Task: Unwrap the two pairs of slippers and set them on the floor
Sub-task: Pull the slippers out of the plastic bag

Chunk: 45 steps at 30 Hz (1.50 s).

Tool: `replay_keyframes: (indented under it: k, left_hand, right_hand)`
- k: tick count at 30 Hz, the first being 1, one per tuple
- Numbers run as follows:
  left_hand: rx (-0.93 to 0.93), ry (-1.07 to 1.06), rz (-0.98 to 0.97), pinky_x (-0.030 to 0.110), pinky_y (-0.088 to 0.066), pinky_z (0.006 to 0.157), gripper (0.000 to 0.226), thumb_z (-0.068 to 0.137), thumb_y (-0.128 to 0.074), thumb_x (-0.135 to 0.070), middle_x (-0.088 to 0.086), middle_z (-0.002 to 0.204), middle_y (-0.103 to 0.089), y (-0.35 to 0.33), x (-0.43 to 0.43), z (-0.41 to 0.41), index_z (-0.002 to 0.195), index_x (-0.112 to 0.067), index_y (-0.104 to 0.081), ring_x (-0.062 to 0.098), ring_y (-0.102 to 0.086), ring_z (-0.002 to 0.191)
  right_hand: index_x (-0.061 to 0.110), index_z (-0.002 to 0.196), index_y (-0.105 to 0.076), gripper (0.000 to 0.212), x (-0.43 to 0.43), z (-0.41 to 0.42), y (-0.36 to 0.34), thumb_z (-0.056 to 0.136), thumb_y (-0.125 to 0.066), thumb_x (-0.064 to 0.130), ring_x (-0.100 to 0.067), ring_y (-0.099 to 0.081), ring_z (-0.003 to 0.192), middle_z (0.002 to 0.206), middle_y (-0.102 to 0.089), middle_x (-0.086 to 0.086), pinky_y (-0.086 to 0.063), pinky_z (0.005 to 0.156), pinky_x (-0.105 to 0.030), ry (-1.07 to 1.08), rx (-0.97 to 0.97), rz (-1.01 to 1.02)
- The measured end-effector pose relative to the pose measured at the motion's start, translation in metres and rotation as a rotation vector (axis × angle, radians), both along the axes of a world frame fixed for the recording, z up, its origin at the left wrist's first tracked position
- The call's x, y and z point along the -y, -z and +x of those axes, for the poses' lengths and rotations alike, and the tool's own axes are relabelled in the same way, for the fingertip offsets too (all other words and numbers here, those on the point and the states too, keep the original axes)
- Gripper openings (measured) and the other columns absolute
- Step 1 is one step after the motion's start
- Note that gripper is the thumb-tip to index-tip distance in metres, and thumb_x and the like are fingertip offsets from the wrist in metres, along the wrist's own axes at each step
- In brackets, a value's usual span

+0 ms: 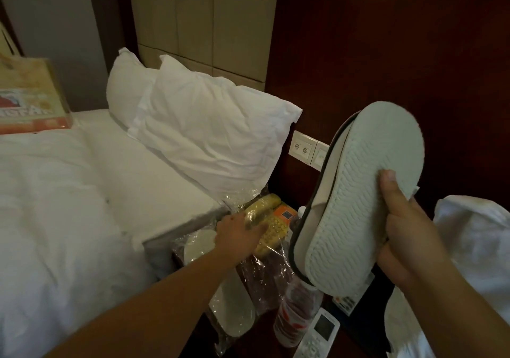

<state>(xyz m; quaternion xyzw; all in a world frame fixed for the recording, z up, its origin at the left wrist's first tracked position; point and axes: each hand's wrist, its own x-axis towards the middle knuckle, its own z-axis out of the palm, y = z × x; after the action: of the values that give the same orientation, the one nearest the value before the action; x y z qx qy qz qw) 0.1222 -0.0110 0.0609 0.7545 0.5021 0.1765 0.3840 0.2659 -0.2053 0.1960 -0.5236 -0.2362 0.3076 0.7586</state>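
Head view: your right hand (408, 236) clamps unwrapped slippers (356, 192), soles toward you, lifted clear for floor. Your left hand (240, 230) spread flat on plastic wrap (265, 264) over worktop; wrapped pair (220, 280) lies beneath forearm, next up probably.

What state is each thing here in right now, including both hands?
Unwrapped slippers: out of plastic, soles showing, held up off the floor.
Right hand: gripping the unwrapped slippers.
Wrapped slippers: inside clear plastic, lying on the nightstand.
Left hand: reaching down onto crinkled plastic wrap.
Water bottle: standing upright.
Remote: lying flat.
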Motion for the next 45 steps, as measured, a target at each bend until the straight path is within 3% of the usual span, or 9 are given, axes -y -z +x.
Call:
replay_keyframes:
  k: [4,8,14,19,23,30,37,42,45]
  left_hand:
    - [0.498,0.322,-0.427,0.035,-0.052,0.081,0.065,0.068,-0.043,-0.084,-0.009,0.101,-0.074,-0.074,0.035,-0.017,0.105,-0.036,-0.068,0.015,-0.07,0.093]
    - [0.586,0.534,-0.385,0.043,-0.051,0.093,0.05,0.074,-0.06,-0.072,-0.008,0.115,-0.07,-0.105,0.073,-0.041,0.111,-0.039,-0.064,0.016,-0.067,0.107]
    - [0.73,0.392,-0.338,0.031,-0.059,0.075,0.053,0.061,-0.088,-0.042,-0.011,0.107,-0.073,-0.096,0.1,-0.068,0.106,-0.043,-0.06,0.012,-0.071,0.095]
    - [0.823,0.184,-0.469,0.038,-0.059,0.08,0.041,0.065,-0.08,-0.033,-0.006,0.105,-0.074,-0.074,0.094,-0.074,0.103,-0.039,-0.065,0.018,-0.071,0.097]
    - [0.707,-0.032,-0.504,0.049,-0.05,0.096,0.058,0.07,-0.077,-0.031,0.0,0.114,-0.069,-0.042,0.062,-0.067,0.124,-0.024,-0.056,0.024,-0.064,0.105]
    - [0.509,-0.106,-0.575,0.047,-0.049,0.098,0.075,0.072,-0.077,-0.033,0.008,0.126,-0.06,0.011,0.029,-0.025,0.136,-0.014,-0.042,0.029,-0.058,0.111]
    - [0.288,-0.173,-0.553,0.047,-0.041,0.104,0.085,0.082,-0.069,-0.041,0.015,0.139,-0.045,0.041,0.02,0.014,0.144,-0.009,-0.021,0.036,-0.047,0.124]
    - [-0.292,-0.094,-0.257,0.051,-0.032,0.106,0.086,0.079,-0.051,-0.067,0.019,0.143,-0.031,0.061,0.024,0.015,0.144,-0.016,-0.027,0.038,-0.033,0.131]
    - [-0.409,-0.025,-0.212,0.053,-0.027,0.108,0.093,0.073,-0.042,-0.078,0.02,0.145,-0.026,0.065,0.022,0.011,0.145,-0.02,-0.03,0.04,-0.025,0.134]
  right_hand:
    - [0.024,0.121,-0.063,0.058,-0.005,-0.017,-0.003,0.075,-0.068,0.059,-0.025,-0.073,0.095,0.107,-0.075,-0.004,-0.057,0.08,-0.05,-0.053,0.013,-0.078]
    - [0.028,0.12,-0.062,0.044,-0.01,-0.043,-0.01,0.085,-0.063,0.055,-0.022,-0.074,0.091,0.103,-0.076,-0.002,-0.061,0.071,-0.043,-0.06,0.056,-0.074]
    - [0.033,0.126,-0.056,0.052,-0.013,-0.076,-0.016,0.083,-0.062,0.06,-0.02,-0.072,0.097,0.111,-0.073,0.003,-0.058,0.082,-0.046,-0.095,0.116,-0.122]
    - [0.043,0.149,-0.016,0.088,-0.011,-0.083,-0.018,0.079,-0.068,0.057,-0.014,-0.06,0.104,0.124,-0.061,0.011,-0.046,0.098,-0.046,-0.114,0.16,-0.226]
    - [0.044,0.146,-0.025,0.081,-0.001,-0.064,-0.011,0.079,-0.07,0.051,-0.019,-0.064,0.105,0.138,-0.053,-0.006,-0.048,0.097,-0.052,-0.049,0.171,-0.231]
    - [0.038,0.139,-0.043,0.087,0.003,-0.03,0.016,0.062,-0.078,0.054,-0.02,-0.069,0.104,0.12,-0.068,0.003,-0.055,0.079,-0.04,-0.035,0.199,-0.251]
    - [0.038,0.137,-0.045,0.082,-0.004,-0.017,0.03,0.063,-0.077,0.053,-0.016,-0.07,0.101,0.112,-0.072,0.008,-0.056,0.079,-0.038,-0.05,0.252,-0.281]
    - [0.04,0.137,-0.043,0.063,-0.013,-0.022,0.039,0.081,-0.071,0.042,-0.016,-0.067,0.103,0.121,-0.064,0.005,-0.054,0.089,-0.043,-0.052,0.297,-0.312]
    - [0.04,0.137,-0.043,0.06,-0.016,-0.026,0.042,0.084,-0.07,0.037,-0.014,-0.065,0.104,0.114,-0.064,0.009,-0.054,0.084,-0.037,-0.059,0.318,-0.313]
